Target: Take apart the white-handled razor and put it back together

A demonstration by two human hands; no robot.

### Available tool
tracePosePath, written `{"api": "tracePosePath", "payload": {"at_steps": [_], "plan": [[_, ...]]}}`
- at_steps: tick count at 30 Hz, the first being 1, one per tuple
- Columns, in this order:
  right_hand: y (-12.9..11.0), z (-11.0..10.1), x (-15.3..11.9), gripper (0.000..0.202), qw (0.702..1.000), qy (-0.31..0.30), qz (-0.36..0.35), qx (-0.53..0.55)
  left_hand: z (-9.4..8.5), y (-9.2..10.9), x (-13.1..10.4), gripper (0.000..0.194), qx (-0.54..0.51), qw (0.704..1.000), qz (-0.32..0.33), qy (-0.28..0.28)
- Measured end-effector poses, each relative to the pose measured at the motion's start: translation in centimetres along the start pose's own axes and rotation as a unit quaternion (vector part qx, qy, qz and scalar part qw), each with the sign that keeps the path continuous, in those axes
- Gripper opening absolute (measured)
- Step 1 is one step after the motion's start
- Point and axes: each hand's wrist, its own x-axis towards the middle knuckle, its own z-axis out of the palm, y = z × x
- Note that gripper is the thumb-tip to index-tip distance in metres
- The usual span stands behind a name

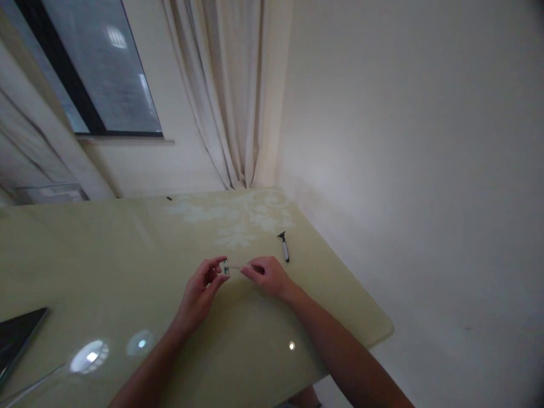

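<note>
Near the middle of the table my left hand (204,287) pinches the two ends of a small green and white crosspiece between thumb and fingertips. It forms the head of a thin white-handled, T-shaped razor (233,267). My right hand (268,276) is closed on the other end of the handle, hiding that part. The razor is held roughly level, a little above the tabletop. Just beyond my right hand, a second razor (284,247) with a black head and a grey and black handle lies on the table, touched by neither hand.
The pale green glossy table (127,255) meets a white wall (403,170) along its right side. A dark flat device (19,339) lies at the left edge, with a pale cable (36,385) close by. A tiny black piece (169,198) rests at the far edge, before curtains (229,85).
</note>
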Motion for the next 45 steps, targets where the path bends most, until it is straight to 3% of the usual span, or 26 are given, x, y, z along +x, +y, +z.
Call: {"api": "tracePosePath", "payload": {"at_steps": [2, 6, 10, 14, 18, 23, 27, 31, 35, 40, 45], "plan": [[0.02, 0.02, -0.03, 0.052, 0.999, 0.031, 0.016, -0.014, -0.03, -0.09, -0.05, 0.041, 0.003, 1.0, 0.003, 0.0], [0.01, 0.04, -0.09, 0.051, 1.0, -0.021, -0.014, 0.014, 0.03, 0.12, -0.16, 0.04, 0.003, 1.0, 0.006, -0.005], [-0.07, 0.02, -0.14, 0.052, 0.999, 0.027, 0.011, -0.015, 0.13, 0.51, -0.15, 0.039, 0.0, 1.0, 0.003, 0.004], [-0.1, -0.02, -0.22, 0.047, 0.999, -0.026, -0.027, 0.009, 0.12, 0.58, -0.16, 0.041, -0.006, 1.0, -0.004, 0.006], [-0.06, -0.16, -0.19, 0.052, 0.999, 0.034, 0.01, -0.016, 0.11, 0.65, -0.2, 0.041, -0.004, 1.0, -0.002, 0.004], [-0.01, -0.14, -0.22, 0.05, 0.999, -0.024, -0.026, 0.015, 0.1, 0.75, -0.11, 0.04, -0.012, 1.0, 0.003, 0.007], [0.0, -0.1, -0.19, 0.052, 0.999, 0.026, 0.014, -0.024, 0.1, 0.64, -0.16, 0.039, 0.0, 1.0, 0.001, 0.001], [0.04, -0.22, -0.19, 0.052, 0.999, -0.034, -0.018, 0.013, 0.12, 0.52, -0.26, 0.039, -0.013, 1.0, 0.003, -0.004], [0.08, -0.33, -0.18, 0.054, 0.999, 0.029, 0.018, -0.008, 0.03, 0.37, -0.23, 0.039, -0.019, 1.0, 0.004, 0.004], [-0.09, -0.22, -0.27, 0.052, 0.998, -0.035, -0.029, 0.031, 0.14, 0.25, -0.25, 0.039, -0.015, 1.0, -0.001, 0.001], [-0.26, -0.09, -0.17, 0.051, 0.999, 0.041, 0.006, -0.019, 0.27, 0.38, -0.25, 0.038, -0.015, 1.0, 0.006, -0.004]]}}
